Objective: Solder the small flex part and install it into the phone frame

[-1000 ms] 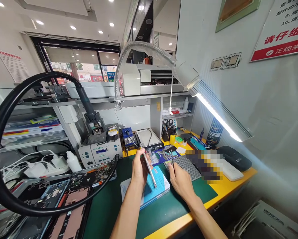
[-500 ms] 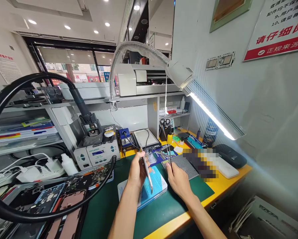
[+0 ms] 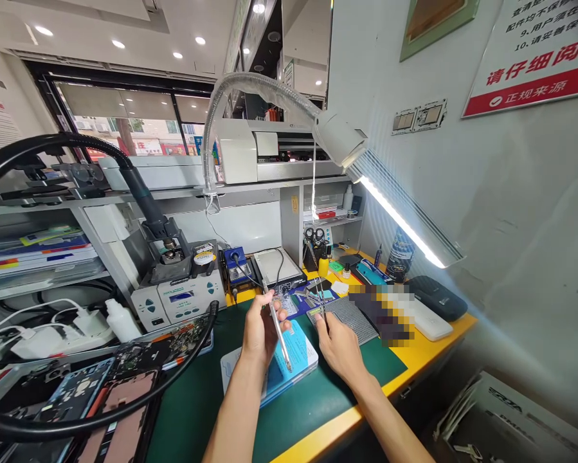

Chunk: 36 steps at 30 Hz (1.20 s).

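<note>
My left hand (image 3: 258,334) grips a thin smartphone (image 3: 281,339) by its sides, tilted so that mostly its silvery edge shows; its faces are hardly visible. Under it a blue and white flat box (image 3: 294,361) lies on the green mat (image 3: 199,392). To the right, my right hand (image 3: 341,347) pinches a pair of metal tweezers (image 3: 321,297), tips pointing up and away from me. The tweezers are apart from the phone. Just behind my right hand lies a grey grid-patterned pad (image 3: 363,321).
At left stand a hot-air station (image 3: 177,302) with its black hose (image 3: 76,429) looping forward, and a tray of phone parts (image 3: 119,405). A lit lamp (image 3: 404,222) hangs over the right side. A spray can (image 3: 399,256) and black case (image 3: 437,297) stand near the wall.
The whole view has shifted slightly, so everything sits a little further left. The phone's lower end has tilted a bit. Both hands keep their holds.
</note>
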### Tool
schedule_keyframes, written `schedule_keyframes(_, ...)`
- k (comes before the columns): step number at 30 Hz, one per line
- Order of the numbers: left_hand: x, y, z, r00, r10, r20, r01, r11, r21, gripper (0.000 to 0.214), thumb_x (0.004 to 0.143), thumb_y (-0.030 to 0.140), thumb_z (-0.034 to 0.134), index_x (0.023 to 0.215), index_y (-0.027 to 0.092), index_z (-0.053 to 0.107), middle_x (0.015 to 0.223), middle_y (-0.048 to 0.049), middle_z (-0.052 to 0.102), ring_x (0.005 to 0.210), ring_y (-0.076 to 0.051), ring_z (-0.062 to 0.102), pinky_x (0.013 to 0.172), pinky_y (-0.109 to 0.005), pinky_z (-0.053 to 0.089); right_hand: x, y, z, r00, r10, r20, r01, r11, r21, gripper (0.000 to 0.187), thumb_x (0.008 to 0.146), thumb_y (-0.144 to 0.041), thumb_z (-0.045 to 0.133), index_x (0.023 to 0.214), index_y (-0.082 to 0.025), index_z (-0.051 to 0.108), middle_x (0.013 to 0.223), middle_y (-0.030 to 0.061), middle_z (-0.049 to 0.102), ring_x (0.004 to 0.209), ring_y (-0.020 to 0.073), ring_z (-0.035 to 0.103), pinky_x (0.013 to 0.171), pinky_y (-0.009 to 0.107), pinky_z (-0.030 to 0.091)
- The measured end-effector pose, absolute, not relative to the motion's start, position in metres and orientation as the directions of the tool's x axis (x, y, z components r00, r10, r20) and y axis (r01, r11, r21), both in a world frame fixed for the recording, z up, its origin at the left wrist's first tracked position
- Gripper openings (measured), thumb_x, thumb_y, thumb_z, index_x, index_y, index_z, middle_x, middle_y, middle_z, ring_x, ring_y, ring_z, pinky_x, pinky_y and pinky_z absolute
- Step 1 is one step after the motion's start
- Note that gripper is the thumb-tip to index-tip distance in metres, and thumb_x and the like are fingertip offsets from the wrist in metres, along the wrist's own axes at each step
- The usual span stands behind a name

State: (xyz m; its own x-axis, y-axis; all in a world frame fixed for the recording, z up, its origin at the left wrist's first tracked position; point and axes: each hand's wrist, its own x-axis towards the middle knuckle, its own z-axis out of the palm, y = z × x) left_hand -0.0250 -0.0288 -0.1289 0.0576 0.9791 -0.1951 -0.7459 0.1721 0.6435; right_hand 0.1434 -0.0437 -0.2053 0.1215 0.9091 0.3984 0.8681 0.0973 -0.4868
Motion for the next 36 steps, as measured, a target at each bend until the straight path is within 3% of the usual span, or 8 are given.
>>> schedule_keyframes(8,-0.024,-0.031,-0.129,0.078,0.976,-0.205,-0.751,0.193,0.631,0.028,0.097,0.039,0.063,0.114,0.016,0.064,0.106,-0.0053,0.068,0.084,-0.017,0.066,0.072,-0.034,0.059,0.143,-0.045,-0.204,0.121,0.913,0.39,0.871,0.091,-0.483,0.038,0.109,-0.039,0.04,0.084,-0.017,0.059,0.071,-0.0021,0.062,0.063,0.0141,0.06,0.062,0.028,0.045)
schedule_keyframes(18,-0.026,-0.028,-0.134,0.17,0.971,-0.17,-0.768,0.238,0.595,0.026,0.098,0.04,0.062,0.107,0.015,0.063,0.086,0.0002,0.063,0.061,-0.009,0.056,0.053,-0.023,0.05,0.145,-0.043,-0.205,0.116,0.921,0.373,0.882,0.077,-0.464,0.038,0.107,-0.042,0.035,0.08,-0.023,0.052,0.073,0.0028,0.07,0.067,0.0212,0.067,0.059,0.03,0.033)
schedule_keyframes(27,-0.028,-0.026,-0.139,0.19,0.971,-0.145,-0.78,0.239,0.578,0.028,0.097,0.039,0.062,0.112,0.016,0.063,0.094,-0.0024,0.065,0.07,-0.012,0.062,0.062,-0.029,0.055,0.15,-0.037,-0.211,0.12,0.94,0.321,0.879,0.05,-0.474,0.037,0.104,-0.047,0.036,0.075,-0.025,0.046,0.071,0.0049,0.069,0.065,0.0248,0.065,0.058,0.03,0.032)
schedule_keyframes(36,-0.028,-0.025,-0.136,0.147,0.979,-0.144,-0.806,0.203,0.556,0.025,0.097,0.039,0.062,0.106,0.015,0.064,0.09,-0.0012,0.064,0.069,-0.012,0.06,0.062,-0.028,0.055,0.155,-0.034,-0.215,0.112,0.95,0.291,0.893,0.032,-0.449,0.039,0.102,-0.054,0.036,0.074,-0.026,0.041,0.067,0.0055,0.066,0.063,0.0264,0.063,0.056,0.03,0.03)
